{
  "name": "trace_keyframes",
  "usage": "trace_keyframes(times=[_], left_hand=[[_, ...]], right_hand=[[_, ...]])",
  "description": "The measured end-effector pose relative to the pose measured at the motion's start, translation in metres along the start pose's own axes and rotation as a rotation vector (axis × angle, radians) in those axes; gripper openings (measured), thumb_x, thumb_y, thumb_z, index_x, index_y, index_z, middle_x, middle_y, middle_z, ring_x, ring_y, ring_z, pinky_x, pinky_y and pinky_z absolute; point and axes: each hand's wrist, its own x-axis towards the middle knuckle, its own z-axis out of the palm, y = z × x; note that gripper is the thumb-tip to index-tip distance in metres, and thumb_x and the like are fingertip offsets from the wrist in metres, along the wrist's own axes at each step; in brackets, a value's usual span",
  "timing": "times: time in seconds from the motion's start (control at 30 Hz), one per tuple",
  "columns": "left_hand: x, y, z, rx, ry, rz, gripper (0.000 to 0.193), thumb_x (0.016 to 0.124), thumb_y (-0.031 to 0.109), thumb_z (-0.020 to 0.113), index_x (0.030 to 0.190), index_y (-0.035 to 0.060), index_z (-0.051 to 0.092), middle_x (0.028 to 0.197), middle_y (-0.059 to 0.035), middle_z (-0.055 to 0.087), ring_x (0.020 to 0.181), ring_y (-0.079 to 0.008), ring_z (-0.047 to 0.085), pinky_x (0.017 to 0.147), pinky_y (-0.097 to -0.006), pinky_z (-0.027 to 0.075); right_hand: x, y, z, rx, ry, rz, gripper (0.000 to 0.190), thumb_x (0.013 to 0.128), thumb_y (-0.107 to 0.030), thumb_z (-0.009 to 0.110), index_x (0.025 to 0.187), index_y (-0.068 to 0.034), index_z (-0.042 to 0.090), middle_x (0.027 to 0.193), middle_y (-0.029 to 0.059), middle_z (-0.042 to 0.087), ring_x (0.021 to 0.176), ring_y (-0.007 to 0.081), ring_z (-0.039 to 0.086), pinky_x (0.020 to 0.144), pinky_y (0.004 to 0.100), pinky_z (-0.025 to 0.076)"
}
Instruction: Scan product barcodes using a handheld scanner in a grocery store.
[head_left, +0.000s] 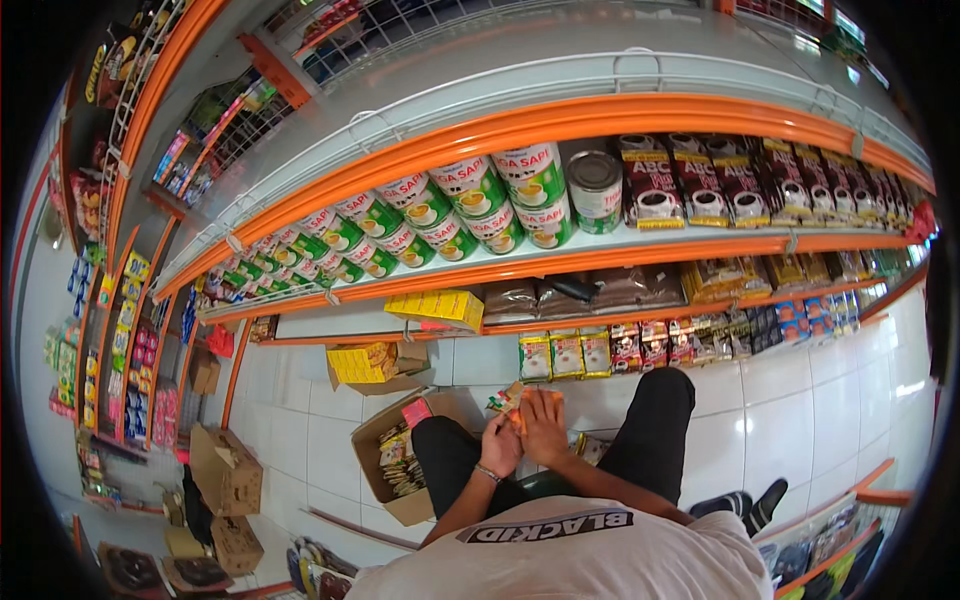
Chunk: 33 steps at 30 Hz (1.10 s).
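Note:
Between my knees, my left hand (501, 448) and my right hand (543, 427) are close together at an orange packet (555, 400). My right hand lies flat over the packet, its fingers spread along it, and my left hand holds its left edge. A red, green and white packet (504, 397) sticks out beyond my left fingers; whether it is held or lies below cannot be told. An open cardboard box (379, 478) filled with sachets stands left of my left knee. Beyond my hands, green and white coffee packs (566, 355) stand in a row at the floor-level shelf edge.
Stacked green and white cans (529, 187) and dark coffee packs (652, 187) fill the shelf ahead. An orange shelf edge (555, 255) runs across. Yellow boxes (364, 363) sit in a carton on the tiled floor. Further cartons (225, 469) stand at left; another rack (832, 555) is behind at right.

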Motion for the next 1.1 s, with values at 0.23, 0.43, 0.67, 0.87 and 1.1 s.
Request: trace_keyframes(times=[0.23, 0.43, 0.67, 0.87, 1.1], left_hand=[[0.012, -0.004, 0.005, -0.064, -0.101, -0.035, 0.043, 0.100, 0.039, 0.050, 0.133, 0.0115, 0.056, 0.130, 0.0004, 0.062, 0.107, -0.0172, 0.058, 0.096, -0.0310, 0.043], [0.031, -0.016, -0.007, -0.008, -0.122, -0.047, 0.045, 0.097, 0.042, 0.053, 0.129, 0.0106, 0.058, 0.119, -0.0014, 0.066, 0.094, -0.0163, 0.058, 0.085, -0.0307, 0.045], [0.034, -0.021, -0.002, -0.031, -0.151, -0.295, 0.054, 0.094, 0.047, 0.055, 0.129, 0.0065, 0.057, 0.125, -0.0058, 0.066, 0.114, -0.0247, 0.062, 0.104, -0.0382, 0.043], [0.021, -0.022, 0.016, 0.067, -0.159, -0.128, 0.037, 0.097, 0.037, 0.056, 0.125, 0.0131, 0.061, 0.115, 0.0033, 0.067, 0.102, -0.0126, 0.063, 0.087, -0.0267, 0.048], [0.019, -0.031, -0.004, 0.238, -0.080, -0.083, 0.030, 0.097, 0.036, 0.060, 0.119, 0.0162, 0.063, 0.097, 0.0086, 0.065, 0.081, -0.0062, 0.059, 0.072, -0.0234, 0.049]], right_hand=[[-0.010, 0.006, -0.012, 0.014, -0.066, 0.081, 0.065, 0.092, -0.030, 0.057, 0.147, 0.000, 0.037, 0.155, 0.0217, 0.032, 0.147, 0.0403, 0.022, 0.119, 0.0575, 0.016], [-0.027, 0.012, -0.021, -0.080, -0.067, 0.045, 0.064, 0.095, -0.032, 0.057, 0.148, -0.003, 0.038, 0.157, 0.0205, 0.030, 0.149, 0.0393, 0.021, 0.120, 0.0565, 0.017], [-0.052, 0.013, -0.022, -0.131, -0.118, -0.023, 0.062, 0.099, -0.033, 0.053, 0.151, -0.004, 0.036, 0.162, 0.0203, 0.024, 0.152, 0.0382, 0.017, 0.122, 0.0550, 0.014], [-0.051, 0.010, -0.022, -0.083, -0.137, -0.069, 0.063, 0.101, -0.037, 0.047, 0.152, -0.003, 0.033, 0.161, 0.0214, 0.025, 0.151, 0.0390, 0.018, 0.121, 0.0559, 0.016], [-0.058, 0.011, -0.021, -0.056, -0.058, 0.052, 0.064, 0.099, -0.034, 0.049, 0.151, -0.001, 0.033, 0.159, 0.0241, 0.026, 0.150, 0.0403, 0.020, 0.121, 0.0558, 0.016]])
